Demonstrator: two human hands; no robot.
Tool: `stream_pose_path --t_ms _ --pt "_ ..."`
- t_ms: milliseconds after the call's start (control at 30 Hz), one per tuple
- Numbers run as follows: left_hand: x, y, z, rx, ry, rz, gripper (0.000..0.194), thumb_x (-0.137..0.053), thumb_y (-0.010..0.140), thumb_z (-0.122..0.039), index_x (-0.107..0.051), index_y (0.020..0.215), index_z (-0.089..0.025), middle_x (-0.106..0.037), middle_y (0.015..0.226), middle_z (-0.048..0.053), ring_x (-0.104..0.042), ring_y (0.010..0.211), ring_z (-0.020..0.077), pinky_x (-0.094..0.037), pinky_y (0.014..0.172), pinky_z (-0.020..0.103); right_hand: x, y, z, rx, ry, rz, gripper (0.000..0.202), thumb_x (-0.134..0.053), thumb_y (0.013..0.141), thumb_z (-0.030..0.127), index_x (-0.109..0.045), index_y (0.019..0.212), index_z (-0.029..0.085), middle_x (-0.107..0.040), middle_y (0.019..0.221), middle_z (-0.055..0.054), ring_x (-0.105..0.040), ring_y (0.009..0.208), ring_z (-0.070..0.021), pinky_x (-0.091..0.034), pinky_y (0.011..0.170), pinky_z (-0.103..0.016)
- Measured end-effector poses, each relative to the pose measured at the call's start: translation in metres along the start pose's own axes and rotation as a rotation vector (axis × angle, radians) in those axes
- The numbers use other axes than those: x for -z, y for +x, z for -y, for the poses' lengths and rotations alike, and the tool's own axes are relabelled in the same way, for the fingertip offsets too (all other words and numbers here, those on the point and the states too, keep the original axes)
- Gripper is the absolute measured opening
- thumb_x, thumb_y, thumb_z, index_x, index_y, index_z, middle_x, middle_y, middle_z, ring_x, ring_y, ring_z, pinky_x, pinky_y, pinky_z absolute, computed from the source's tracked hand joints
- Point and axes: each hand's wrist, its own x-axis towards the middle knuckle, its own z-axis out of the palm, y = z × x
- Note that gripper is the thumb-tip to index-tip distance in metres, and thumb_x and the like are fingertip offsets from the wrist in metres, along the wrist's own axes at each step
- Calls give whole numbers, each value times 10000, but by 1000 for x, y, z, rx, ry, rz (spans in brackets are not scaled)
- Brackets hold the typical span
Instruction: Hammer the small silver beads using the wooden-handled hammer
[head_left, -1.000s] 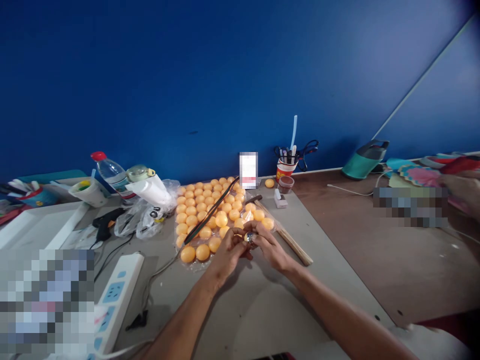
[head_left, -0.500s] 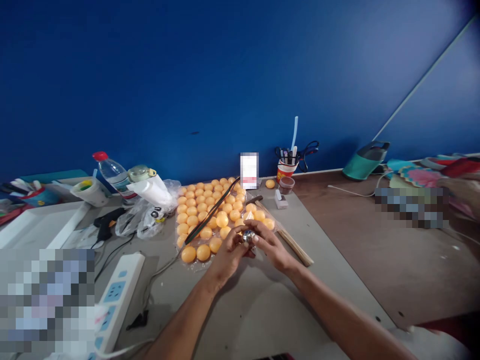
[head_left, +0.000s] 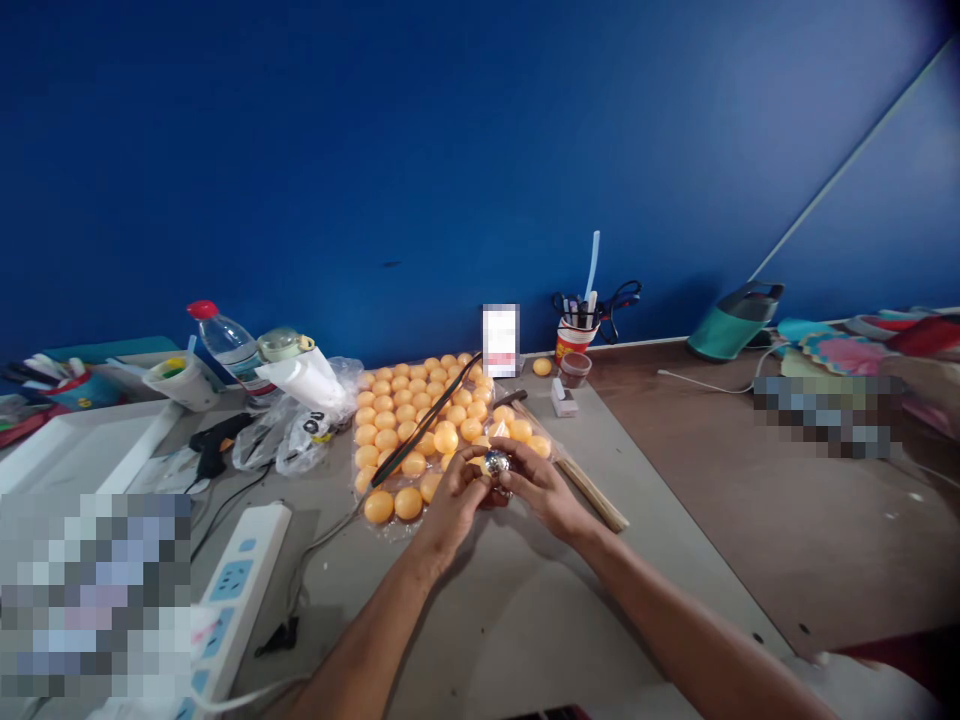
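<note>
A small shiny silver ball (head_left: 496, 462) is held between the fingertips of both hands, just above the grey table. My left hand (head_left: 459, 500) grips it from the left, fingers bent round it. From the right, my right hand (head_left: 541, 492) closes on it with thumb and fingers. What lies under the ball is partly hidden by the fingers. Directly behind the hands spreads a plastic sheet of orange balls (head_left: 405, 412), with a dark strap (head_left: 427, 425) lying diagonally across it. Thin wooden sticks (head_left: 592, 495) lie right of my right hand.
A white power strip (head_left: 244, 590) and a black glue gun (head_left: 217, 445) lie left. Behind them stand a red-capped bottle (head_left: 229, 345) and plastic bags. A red cup of pens (head_left: 576, 340), small tub (head_left: 574, 370) and little box (head_left: 564, 398) stand at the back; a teal container (head_left: 735, 322) is right.
Both hands still hold the silver ball, which is slightly higher and turned a little in the fingers. The view has shifted very slightly.
</note>
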Motion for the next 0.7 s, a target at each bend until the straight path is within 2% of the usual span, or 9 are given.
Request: stream_pose_path --t_ms 133,333,433,567,700 --pt "0 2 2 -6 16 9 397 -711 748 -359 -538 1077 -220 -629 815 -8 -629 745 152 -513 728 295 -1 1 -1 -2 -26 -24 388 -685 826 454 -653 1139 227 -633 999 -36 -564 808 -150 -474 713 -279" --pt "3 7 9 -39 51 21 412 -729 730 -360 -530 1057 -209 -647 781 7 -626 682 158 -494 643 288 -3 3 -9 -51 30 -53 425 -616 842 536 -657 1101 201 -618 890 -35 -513 635 -125 -443 574 -269" --pt "6 10 15 -65 76 41 439 -735 727 -394 -532 1062 -196 -640 769 17 -616 681 162 -483 600 276 -5 3 -10 -47 27 -62 450 -583 848 582 -660 1060 193 -590 775 -18 -511 611 -135 -436 562 -276" --pt "9 12 19 -72 104 41 454 -742 728 -414 -539 1069 -192 -638 803 25 -622 720 168 -484 609 270 -7 2 -8 -33 6 -83 451 -583 841 608 -656 1009 196 -578 752 -10 -508 622 -137 -426 565 -274" --pt "11 12 22 -110 139 49 427 -712 772 -422 -535 1090 -198 -629 795 12 -614 690 160 -484 617 277 -7 2 -8 -58 33 -99 458 -579 842 610 -628 1068 214 -553 686 18 -500 584 -134 -416 553 -273"
